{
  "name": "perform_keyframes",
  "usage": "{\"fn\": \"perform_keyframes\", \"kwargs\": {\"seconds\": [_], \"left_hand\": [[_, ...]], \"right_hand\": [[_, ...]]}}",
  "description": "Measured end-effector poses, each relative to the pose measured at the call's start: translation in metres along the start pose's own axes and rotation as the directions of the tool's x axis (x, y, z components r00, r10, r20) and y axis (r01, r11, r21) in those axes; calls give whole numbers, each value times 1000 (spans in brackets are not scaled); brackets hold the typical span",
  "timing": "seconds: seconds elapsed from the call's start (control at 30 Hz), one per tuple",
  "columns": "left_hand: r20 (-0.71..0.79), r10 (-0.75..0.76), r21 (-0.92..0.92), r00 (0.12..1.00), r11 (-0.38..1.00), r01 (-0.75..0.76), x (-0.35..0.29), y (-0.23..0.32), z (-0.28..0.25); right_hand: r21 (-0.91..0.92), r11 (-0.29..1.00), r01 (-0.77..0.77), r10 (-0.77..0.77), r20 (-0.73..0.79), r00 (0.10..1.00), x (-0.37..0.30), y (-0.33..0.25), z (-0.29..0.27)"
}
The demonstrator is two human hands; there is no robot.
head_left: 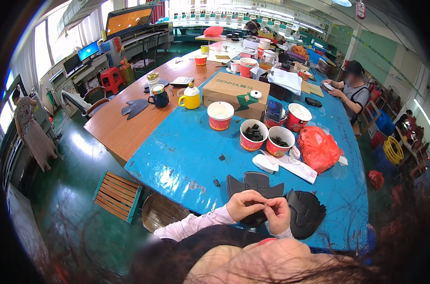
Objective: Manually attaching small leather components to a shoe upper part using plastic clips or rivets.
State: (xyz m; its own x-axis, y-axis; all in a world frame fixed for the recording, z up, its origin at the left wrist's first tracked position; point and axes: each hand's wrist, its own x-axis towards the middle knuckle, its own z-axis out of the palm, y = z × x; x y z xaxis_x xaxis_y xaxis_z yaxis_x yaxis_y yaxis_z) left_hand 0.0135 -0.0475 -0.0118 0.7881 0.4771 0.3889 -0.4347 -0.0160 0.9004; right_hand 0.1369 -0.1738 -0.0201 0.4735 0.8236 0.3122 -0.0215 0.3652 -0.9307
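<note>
My left hand (pixel 245 206) and my right hand (pixel 278 216) meet fingertip to fingertip near the table's front edge. Both are closed in a pinch; whatever lies between the fingers is too small to make out. Under and just beyond them is a flat black cut piece (pixel 256 181) with a jagged outline, partly covered by my left hand. Next to my right hand, on its right, lies another black piece (pixel 307 214) with a toothed edge. Beyond, two paper tubs (pixel 253 145) (pixel 277 150) hold small black bits.
On the blue table (pixel 177 156), a red plastic bag (pixel 317 149) lies right of the tubs, near a white paper strip (pixel 298 168). A cardboard box (pixel 234 92), a yellow mug (pixel 190 98) and another tub (pixel 220 118) stand farther back. A co-worker (pixel 354 90) sits at the right edge.
</note>
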Motion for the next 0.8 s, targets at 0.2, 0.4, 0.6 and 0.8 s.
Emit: {"fn": "perform_keyframes", "kwargs": {"seconds": [0.2,0.4,0.6,0.8], "left_hand": [[71,56,229,996,971,-71,-5,11,1],[73,68,427,995,899,-93,-15,14,-5],[128,333,785,934,541,-300,-6,25,-29],[151,269,860,951,439,-261,-8,14,-38]], "right_hand": [[167,974,-153,145,60,988,-2,-9,-1],[-7,987,-163,163,51,985,-7,-13,-1],[-543,837,-66,26,-82,996,21,-20,-18],[-731,682,12,-56,-36,998,44,-9,-26]]}}
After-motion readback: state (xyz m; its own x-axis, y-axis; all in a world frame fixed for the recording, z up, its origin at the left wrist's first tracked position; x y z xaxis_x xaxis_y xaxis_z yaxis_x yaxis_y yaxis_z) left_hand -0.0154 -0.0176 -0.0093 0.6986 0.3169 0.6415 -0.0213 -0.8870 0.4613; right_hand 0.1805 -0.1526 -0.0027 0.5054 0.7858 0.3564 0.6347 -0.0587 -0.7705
